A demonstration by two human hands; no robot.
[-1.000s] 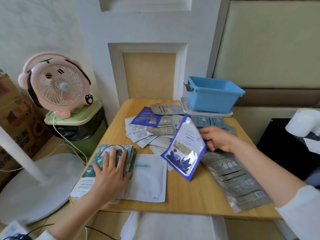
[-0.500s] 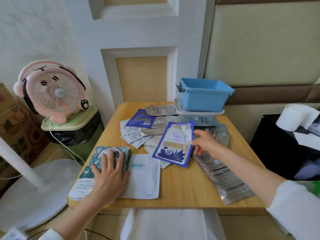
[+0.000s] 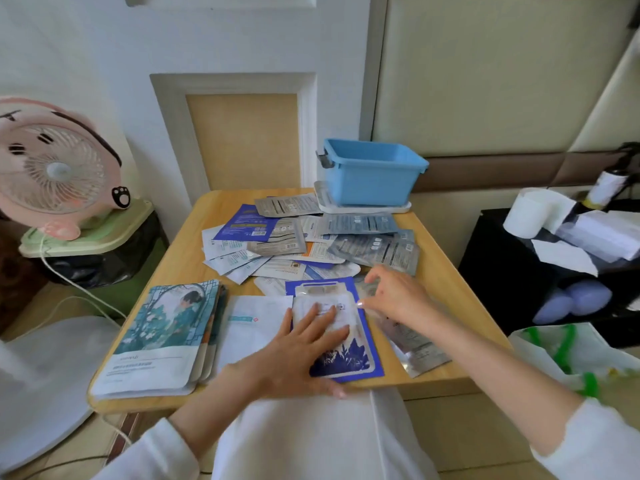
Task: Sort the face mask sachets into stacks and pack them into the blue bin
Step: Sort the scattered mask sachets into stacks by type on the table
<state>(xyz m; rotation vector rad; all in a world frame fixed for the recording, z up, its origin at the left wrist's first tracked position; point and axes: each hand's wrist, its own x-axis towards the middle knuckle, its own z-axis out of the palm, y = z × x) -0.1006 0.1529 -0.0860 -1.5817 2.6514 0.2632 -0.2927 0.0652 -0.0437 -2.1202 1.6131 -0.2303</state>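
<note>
A blue-bordered sachet lies flat near the front edge of the wooden table. My left hand presses on it with straight, spread fingers. My right hand hovers just right of the sachet's top corner, fingers loosely bent and blurred, holding nothing that I can see. A stack of green-picture sachets sits at the front left, with a white sachet beside it. Loose mixed sachets cover the table's middle. The blue bin stands at the back right on a white lid.
Silver sachets lie under my right forearm. A pink fan stands on a green-lidded bin to the left. A black stand with a paper roll is on the right, a bag with green print below it.
The blue-bordered sachet came down from my right hand onto the table's front. My left hand left the green-picture stack and now presses on that sachet. My right hand has let go of it.
</note>
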